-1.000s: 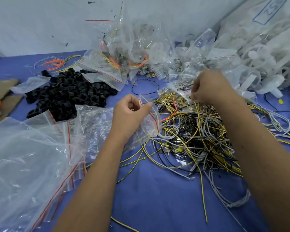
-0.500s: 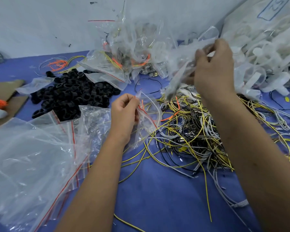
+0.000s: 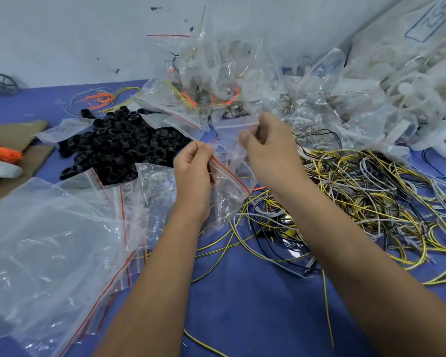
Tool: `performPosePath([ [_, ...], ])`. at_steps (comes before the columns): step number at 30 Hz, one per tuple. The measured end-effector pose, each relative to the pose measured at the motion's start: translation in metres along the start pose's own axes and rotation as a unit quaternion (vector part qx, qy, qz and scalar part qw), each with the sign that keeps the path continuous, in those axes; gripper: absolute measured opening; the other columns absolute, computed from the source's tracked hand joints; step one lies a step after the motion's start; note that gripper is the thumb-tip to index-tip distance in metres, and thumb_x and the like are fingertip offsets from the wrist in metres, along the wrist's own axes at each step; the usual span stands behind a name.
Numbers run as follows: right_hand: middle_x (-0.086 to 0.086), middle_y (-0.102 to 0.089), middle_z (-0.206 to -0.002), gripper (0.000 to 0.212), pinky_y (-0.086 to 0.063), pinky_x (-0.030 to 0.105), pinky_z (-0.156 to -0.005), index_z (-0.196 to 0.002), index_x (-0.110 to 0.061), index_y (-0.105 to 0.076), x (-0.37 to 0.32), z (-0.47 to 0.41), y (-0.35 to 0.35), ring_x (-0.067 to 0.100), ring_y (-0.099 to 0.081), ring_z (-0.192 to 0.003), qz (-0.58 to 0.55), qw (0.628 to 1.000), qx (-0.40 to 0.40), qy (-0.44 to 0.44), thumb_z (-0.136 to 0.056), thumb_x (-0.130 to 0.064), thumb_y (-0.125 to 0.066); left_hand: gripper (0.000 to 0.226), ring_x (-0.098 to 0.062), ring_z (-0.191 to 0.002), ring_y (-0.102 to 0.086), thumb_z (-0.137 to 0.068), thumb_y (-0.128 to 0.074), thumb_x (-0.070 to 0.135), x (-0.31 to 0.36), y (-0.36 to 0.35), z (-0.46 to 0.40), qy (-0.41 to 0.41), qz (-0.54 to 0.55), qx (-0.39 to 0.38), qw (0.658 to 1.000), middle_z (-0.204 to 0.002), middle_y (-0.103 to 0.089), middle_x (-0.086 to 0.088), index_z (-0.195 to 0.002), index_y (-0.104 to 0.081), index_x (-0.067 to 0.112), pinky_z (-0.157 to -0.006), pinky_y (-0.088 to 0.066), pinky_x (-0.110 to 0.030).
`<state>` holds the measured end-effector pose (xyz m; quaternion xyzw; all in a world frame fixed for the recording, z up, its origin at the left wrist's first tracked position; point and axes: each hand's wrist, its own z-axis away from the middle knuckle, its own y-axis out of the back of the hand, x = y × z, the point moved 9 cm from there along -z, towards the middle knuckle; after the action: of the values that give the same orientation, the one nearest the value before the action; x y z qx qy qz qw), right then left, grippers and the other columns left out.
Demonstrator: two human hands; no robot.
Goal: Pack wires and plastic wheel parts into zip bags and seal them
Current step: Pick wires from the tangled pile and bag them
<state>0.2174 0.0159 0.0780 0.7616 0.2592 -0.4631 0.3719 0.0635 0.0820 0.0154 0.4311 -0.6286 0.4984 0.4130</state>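
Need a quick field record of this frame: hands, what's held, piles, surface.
left hand: pinches the red-striped top edge of a small zip bag
right hand: fingers curled on the same bag's opposite edge
bag contents: cannot tell
wire pile: yellow, grey and black, loose, right of the hands
black wheel parts: heap, left of the hands
empty zip bags: stack at near left
filled bags: pile behind the hands
surface: blue table
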Motion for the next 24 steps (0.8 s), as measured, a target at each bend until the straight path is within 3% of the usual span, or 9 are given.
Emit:
performPosePath([
  [3, 0.017, -0.069, -0.087, 0.006, -0.057, 0.057, -0.079, -0.09, -0.011, -0.049, 0.002, 0.001, -0.002, 0.039, -0.07, -0.082, 0.061, 0.995, -0.075, 0.007, -0.09, -0.006, -0.052, 0.03, -0.008, -0.048, -0.031, -0.092, -0.054, 0.004, 0.01, 0.007, 0.001, -0.039, 0.0, 0.037, 0.999, -0.054, -0.037, 0.006, -0.065, -0.045, 0.014, -0.045, -0.026, -0.02],
  [6, 0.021, -0.072, -0.082, 0.014, -0.06, 0.054, -0.076, -0.086, -0.011, -0.051, -0.003, 0.011, -0.02, 0.039, -0.073, -0.077, 0.028, 0.979, -0.203, -0.006, -0.089, 0.001, -0.057, 0.028, -0.009, -0.057, -0.034, -0.095, -0.052, 0.0, 0.032, 0.005, 0.007, -0.119, -0.055, 0.052, 0.99, -0.06, -0.04, 0.005, -0.069, -0.046, 0.008, -0.055, -0.031, -0.026],
  [9, 0.006, -0.072, -0.07, 0.014, -0.051, 0.027, -0.056, -0.09, -0.007, -0.059, -0.006, 0.025, -0.037, 0.02, -0.068, -0.057, -0.025, 0.948, -0.316, -0.025, -0.094, 0.005, -0.052, 0.026, -0.007, -0.061, -0.039, -0.095, -0.055, 0.006, 0.066, -0.011, 0.018, -0.219, -0.127, 0.021, 0.967, -0.064, -0.044, 0.008, -0.07, -0.048, 0.009, -0.06, -0.035, -0.028],
  [12, 0.004, -0.069, -0.066, 0.028, -0.053, 0.022, -0.057, -0.087, 0.003, -0.062, -0.001, 0.038, -0.051, 0.01, -0.066, -0.058, -0.097, 0.898, -0.421, -0.086, -0.089, 0.019, -0.039, 0.026, -0.009, -0.06, -0.04, -0.094, -0.056, 0.008, 0.091, -0.032, 0.028, -0.286, -0.171, -0.036, 0.942, -0.062, -0.042, 0.009, -0.072, -0.047, 0.017, -0.056, -0.037, -0.036],
  [15, 0.01, -0.071, -0.066, 0.019, -0.06, 0.032, -0.05, -0.087, 0.002, -0.061, 0.003, 0.038, -0.051, 0.018, -0.071, -0.055, -0.223, 0.85, -0.439, -0.185, -0.089, 0.012, -0.045, 0.026, -0.01, -0.06, -0.039, -0.094, -0.055, 0.011, 0.101, -0.045, 0.035, -0.299, -0.16, -0.073, 0.938, -0.063, -0.04, 0.01, -0.073, -0.045, 0.023, -0.057, -0.035, -0.031],
  [18, 0.014, -0.072, -0.071, 0.029, -0.063, 0.038, -0.056, -0.086, 0.0, -0.064, 0.007, 0.033, -0.051, 0.023, -0.072, -0.059, -0.19, 0.854, -0.448, -0.184, -0.092, 0.014, -0.039, 0.024, -0.008, -0.06, -0.041, -0.092, -0.057, 0.011, 0.104, -0.052, 0.041, -0.303, -0.173, -0.093, 0.932, -0.062, -0.042, 0.012, -0.073, -0.047, 0.021, -0.059, -0.034, -0.027],
  [22, 0.021, -0.064, -0.079, 0.039, -0.055, 0.021, -0.057, -0.085, 0.002, -0.061, 0.004, 0.044, -0.061, 0.018, -0.063, -0.063, -0.087, 0.852, -0.495, -0.148, -0.098, 0.015, -0.027, 0.025, -0.009, -0.06, -0.04, -0.09, -0.058, 0.005, 0.104, -0.055, 0.043, -0.287, -0.194, -0.107, 0.932, -0.061, -0.042, 0.01, -0.07, -0.048, 0.015, -0.059, -0.034, -0.028],
  [24, 0.008, -0.063, -0.059, 0.041, -0.048, 0.018, -0.045, -0.063, -0.004, -0.065, 0.001, 0.048, -0.064, 0.01, -0.058, -0.048, -0.09, 0.835, -0.518, -0.164, -0.086, 0.016, -0.038, 0.025, -0.012, -0.059, -0.04, -0.091, -0.057, 0.003, 0.103, -0.056, 0.043, -0.245, -0.133, -0.112, 0.954, -0.059, -0.044, 0.002, -0.068, -0.048, 0.01, -0.059, -0.034, -0.029],
])
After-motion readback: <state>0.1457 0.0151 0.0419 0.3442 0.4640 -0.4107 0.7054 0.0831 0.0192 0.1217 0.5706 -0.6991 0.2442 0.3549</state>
